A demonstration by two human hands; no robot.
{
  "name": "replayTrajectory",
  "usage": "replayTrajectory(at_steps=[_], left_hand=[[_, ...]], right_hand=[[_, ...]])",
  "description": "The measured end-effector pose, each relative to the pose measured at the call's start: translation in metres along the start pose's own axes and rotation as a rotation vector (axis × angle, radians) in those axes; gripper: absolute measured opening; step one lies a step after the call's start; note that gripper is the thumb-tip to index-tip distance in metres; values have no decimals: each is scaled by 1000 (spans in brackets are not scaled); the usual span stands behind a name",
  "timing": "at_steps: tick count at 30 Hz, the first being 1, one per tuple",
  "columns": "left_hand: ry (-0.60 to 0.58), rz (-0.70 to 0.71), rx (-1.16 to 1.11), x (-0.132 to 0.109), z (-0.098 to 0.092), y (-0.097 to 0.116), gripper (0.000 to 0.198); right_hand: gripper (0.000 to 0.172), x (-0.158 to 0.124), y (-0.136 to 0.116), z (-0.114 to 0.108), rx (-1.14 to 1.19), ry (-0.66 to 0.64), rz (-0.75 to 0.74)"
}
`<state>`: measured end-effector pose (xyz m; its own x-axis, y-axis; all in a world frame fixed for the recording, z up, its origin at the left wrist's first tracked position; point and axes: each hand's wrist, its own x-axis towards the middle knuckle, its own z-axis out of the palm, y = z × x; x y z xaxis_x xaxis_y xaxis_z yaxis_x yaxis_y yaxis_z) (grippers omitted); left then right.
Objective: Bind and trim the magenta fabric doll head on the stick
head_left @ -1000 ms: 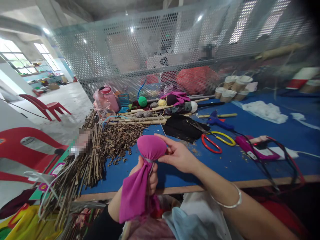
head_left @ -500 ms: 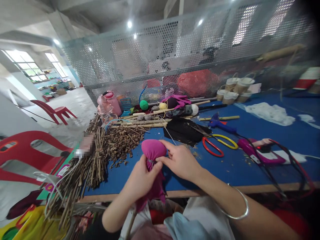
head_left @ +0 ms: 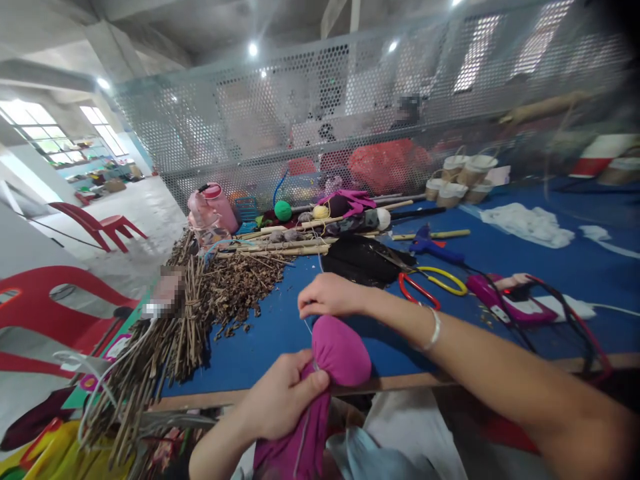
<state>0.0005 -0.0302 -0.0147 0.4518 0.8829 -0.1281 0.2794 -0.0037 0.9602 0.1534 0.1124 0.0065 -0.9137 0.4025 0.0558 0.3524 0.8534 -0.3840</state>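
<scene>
My left hand (head_left: 283, 400) is closed around the neck of a stuffed magenta cloth bundle (head_left: 340, 350), just below its round head, near the table's front edge. A thin pale string runs up from the neck to my right hand (head_left: 325, 297), which is pinched shut on it and raised above the bundle over the blue table (head_left: 280, 327). A silver bangle (head_left: 433, 330) sits on my right wrist. The loose magenta cloth hangs down below my left hand.
A pile of dry twigs (head_left: 180, 327) lies to the left. Red and yellow scissors (head_left: 430, 283), a blue glue gun (head_left: 430, 243), black cloth (head_left: 360, 257), a pink bottle (head_left: 217, 207), yarn balls (head_left: 283, 211) and cups (head_left: 460, 177) sit further back. A perforated screen (head_left: 350, 113) backs the table; red chairs (head_left: 60, 307) stand at left.
The bundle has come down and nearer to me, tilted right. My right hand left its head and rose, pulling the string up. My left hand keeps its grip on the neck.
</scene>
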Motion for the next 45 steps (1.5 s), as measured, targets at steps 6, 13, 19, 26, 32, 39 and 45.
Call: replayTrajectory(at_steps=[6,13,19,26,32,39,45], left_hand=[[210,-30,35,22,-14,-15,34],[391,-25,-345,10,-38,-18,45],[458,-50,-444,5,-35,-7,58],[338,-53,-482,3,-31,-12,55],[158,43,-316,-8,-28,-6,47],[-66,-58,27,9,-13,-6,37],[339,33,-56,14,-32,-14,37]], right_hand=[[17,14,-65,-32,-538,-61,-315],[26,-41,-62,6,-266,432,195],[37,-38,-50,42,24,594,429],[29,-27,-44,58,38,571,443],[19,-25,-17,51,279,333,184],[25,30,-26,-28,127,-297,-56],[31,-16,-80,-38,-207,161,228]])
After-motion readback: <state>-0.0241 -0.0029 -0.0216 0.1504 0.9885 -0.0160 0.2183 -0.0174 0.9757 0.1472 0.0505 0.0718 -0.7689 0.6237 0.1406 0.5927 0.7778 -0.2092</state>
